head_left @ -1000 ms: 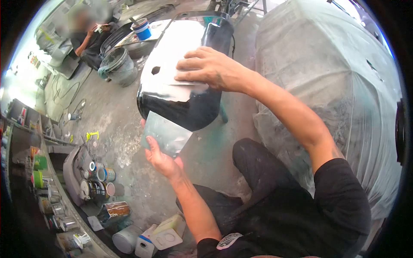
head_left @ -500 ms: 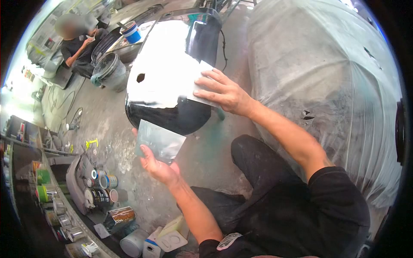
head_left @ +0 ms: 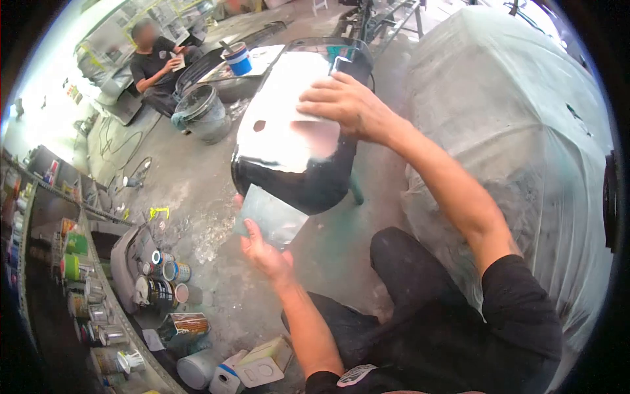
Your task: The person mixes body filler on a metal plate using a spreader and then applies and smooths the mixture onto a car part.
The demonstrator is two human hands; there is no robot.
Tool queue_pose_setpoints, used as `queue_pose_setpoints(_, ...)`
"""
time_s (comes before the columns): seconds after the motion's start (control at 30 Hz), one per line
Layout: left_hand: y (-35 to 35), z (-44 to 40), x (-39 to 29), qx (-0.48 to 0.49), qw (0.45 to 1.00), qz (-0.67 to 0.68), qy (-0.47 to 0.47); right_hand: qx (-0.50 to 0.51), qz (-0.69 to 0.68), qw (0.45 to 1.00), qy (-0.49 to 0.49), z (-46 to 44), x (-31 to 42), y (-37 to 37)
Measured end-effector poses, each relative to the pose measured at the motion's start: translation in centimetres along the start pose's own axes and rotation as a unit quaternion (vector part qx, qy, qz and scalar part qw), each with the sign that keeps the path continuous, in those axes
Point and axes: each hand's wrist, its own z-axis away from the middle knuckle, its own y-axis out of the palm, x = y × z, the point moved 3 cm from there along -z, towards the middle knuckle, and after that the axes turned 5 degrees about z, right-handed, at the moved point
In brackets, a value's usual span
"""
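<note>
My left hand (head_left: 266, 253) grips a flat, shiny grey metal plate (head_left: 272, 217), thumb on top and fingers behind it. The plate is tilted just in front of the near end of a curved car body panel (head_left: 282, 102), glossy black with a large bright white area and a dark hole. My right hand (head_left: 354, 108) is over the panel's right side, palm down, its fingers close together and pointing left. A thin pale flat spreader shows under these fingers in the earlier view; now they hide it. A pinkish patch shows on the panel below them.
A blue-and-white tin (head_left: 239, 60) stands on a board behind a grey bucket (head_left: 202, 115). A seated person (head_left: 157, 65) holds a small pale item. Plastic-covered bulk (head_left: 485, 118) rises at right. Paint cans (head_left: 176, 270) and shelving (head_left: 108, 282) are at lower left.
The camera view has shifted, so the scene sits farther right. My right hand has moved up along the panel, and the pale spreader under it no longer shows. My left hand still holds the plate.
</note>
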Motion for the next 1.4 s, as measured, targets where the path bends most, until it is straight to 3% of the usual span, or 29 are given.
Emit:
queue_pose_setpoints(0.07,-0.1,0.0,-0.1,-0.005,1.0,0.0,0.003,0.072,0.001,0.996,-0.045,-3.2,-1.1,1.6)
queue_pose_setpoints(0.43,-0.1,-0.1,-0.3,0.004,1.0,0.023,-0.011,0.121,-0.039,0.987,-0.094,-9.6,-2.1,5.7)
queue_pose_setpoints(0.73,-0.1,-0.1,-0.1,0.006,1.0,0.009,-0.007,0.104,-0.086,0.989,-0.063,-5.5,-1.8,4.0)
queue_pose_setpoints(1.4,-0.4,-0.2,0.4,0.005,1.0,-0.027,-0.006,-0.049,-0.084,0.993,0.063,7.3,0.4,2.9)
